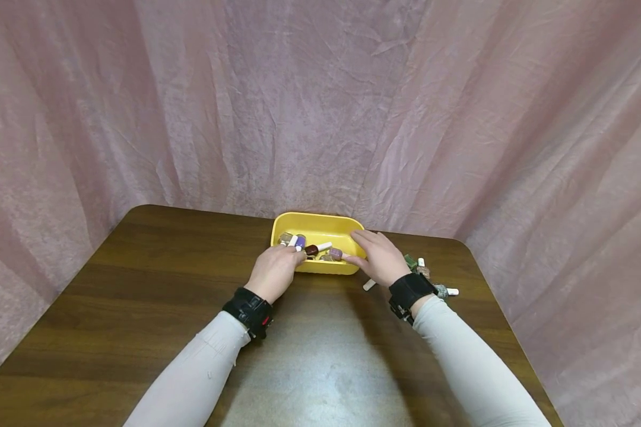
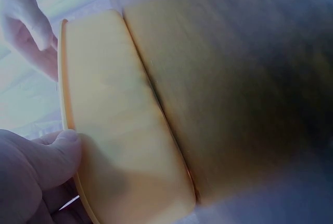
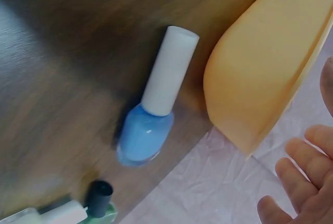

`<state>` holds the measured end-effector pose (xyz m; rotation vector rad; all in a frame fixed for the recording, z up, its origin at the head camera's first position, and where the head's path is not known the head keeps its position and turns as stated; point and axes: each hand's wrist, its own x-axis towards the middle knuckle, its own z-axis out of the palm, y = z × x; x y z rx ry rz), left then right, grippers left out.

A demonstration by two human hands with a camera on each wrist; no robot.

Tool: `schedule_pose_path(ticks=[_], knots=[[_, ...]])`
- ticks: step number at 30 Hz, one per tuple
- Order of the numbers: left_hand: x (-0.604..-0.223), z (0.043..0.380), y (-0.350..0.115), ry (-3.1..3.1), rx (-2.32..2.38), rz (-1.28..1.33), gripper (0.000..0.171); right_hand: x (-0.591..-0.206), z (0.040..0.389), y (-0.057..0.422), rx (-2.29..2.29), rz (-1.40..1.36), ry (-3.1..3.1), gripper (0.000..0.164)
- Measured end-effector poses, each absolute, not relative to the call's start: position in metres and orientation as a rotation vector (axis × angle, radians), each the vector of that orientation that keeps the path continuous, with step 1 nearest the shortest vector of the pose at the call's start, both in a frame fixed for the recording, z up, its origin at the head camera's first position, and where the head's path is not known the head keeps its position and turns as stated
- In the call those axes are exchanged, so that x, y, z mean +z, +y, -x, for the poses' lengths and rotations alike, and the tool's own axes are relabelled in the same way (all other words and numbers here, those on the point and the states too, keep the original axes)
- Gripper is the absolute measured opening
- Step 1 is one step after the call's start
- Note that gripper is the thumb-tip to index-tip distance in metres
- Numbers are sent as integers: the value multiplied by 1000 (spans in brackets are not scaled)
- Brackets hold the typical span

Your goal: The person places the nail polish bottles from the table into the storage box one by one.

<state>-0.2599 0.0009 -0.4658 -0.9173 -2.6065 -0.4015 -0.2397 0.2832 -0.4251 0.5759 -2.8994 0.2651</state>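
A yellow plastic bin (image 1: 326, 268) stands near the table's back edge, with several nail polish bottles lying in it. Among these are a dark red bottle (image 1: 312, 250), a violet bottle (image 1: 301, 242) and a lilac bottle (image 1: 335, 254). My left hand (image 1: 274, 271) grips the bin's near left rim, its thumb (image 2: 65, 153) against the outer wall and its other fingers partly hidden behind the rim. Over the bin's right end, my right hand (image 1: 383, 259) is spread with nothing in its grasp. Its thumb is close to the lilac bottle; contact cannot be told.
Right of the bin, a blue nail polish bottle (image 3: 144, 136) with a white cap lies on the wooden table (image 1: 155, 284). Past the right wrist lie a green bottle (image 1: 410, 262), a brownish glitter bottle (image 1: 423, 271) and a grey glitter bottle (image 1: 441, 290). A pink curtain (image 1: 310, 107) hangs behind.
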Motion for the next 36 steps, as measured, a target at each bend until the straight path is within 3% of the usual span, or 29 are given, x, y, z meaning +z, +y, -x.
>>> schedule_pose_path(ticks=[12, 36], knots=[[-465, 263, 2, -2600, -394, 918, 5, -432, 213, 311, 297, -568, -2873, 77], [-467, 262, 1, -2611, -405, 920, 7, -462, 190, 338, 218, -540, -2948, 70]])
